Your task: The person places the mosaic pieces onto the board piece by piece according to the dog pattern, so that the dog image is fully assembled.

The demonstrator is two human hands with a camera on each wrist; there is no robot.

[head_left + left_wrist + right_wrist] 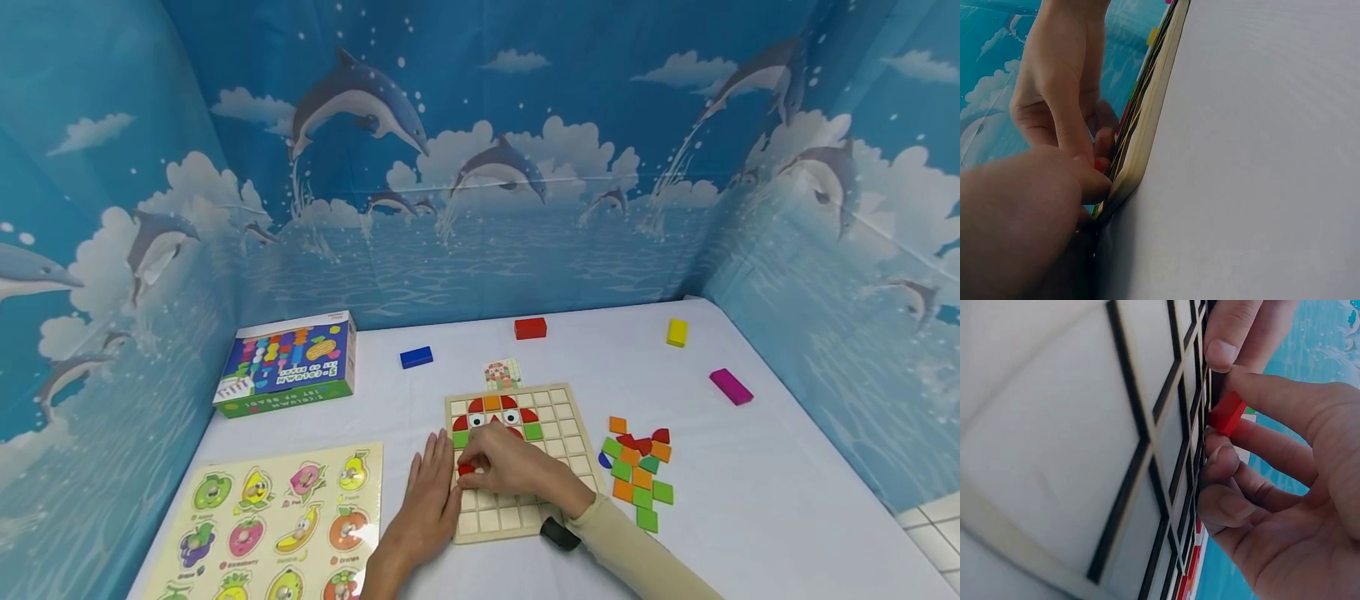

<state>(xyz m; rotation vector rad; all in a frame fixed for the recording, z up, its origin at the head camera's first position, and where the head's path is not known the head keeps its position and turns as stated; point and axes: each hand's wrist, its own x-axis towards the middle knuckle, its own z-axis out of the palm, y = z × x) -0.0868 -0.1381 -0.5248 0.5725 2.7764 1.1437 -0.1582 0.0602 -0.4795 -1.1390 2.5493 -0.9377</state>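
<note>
A wooden grid board [581, 446] lies on the white table, with red, orange, green and eye-printed tiles set in its upper cells. My right hand [517, 462] pinches a small red tile [1227, 414] between thumb and fingers, low over the board's left column. In the right wrist view, the tile is tilted against the grid; its full outline is hidden. My left hand [425, 512] rests with straight fingers along the board's left edge, its thumb close to the right hand's fingertips. Part of the tile pattern is hidden behind the right hand.
Loose coloured tiles [642, 477] lie right of the board. A pattern card [502, 374] touches its far edge. At left are a fruit puzzle board [375, 475] and a box [288, 367]. Blue [416, 357], red [530, 328], yellow [677, 332] and magenta [731, 387] blocks stand farther back.
</note>
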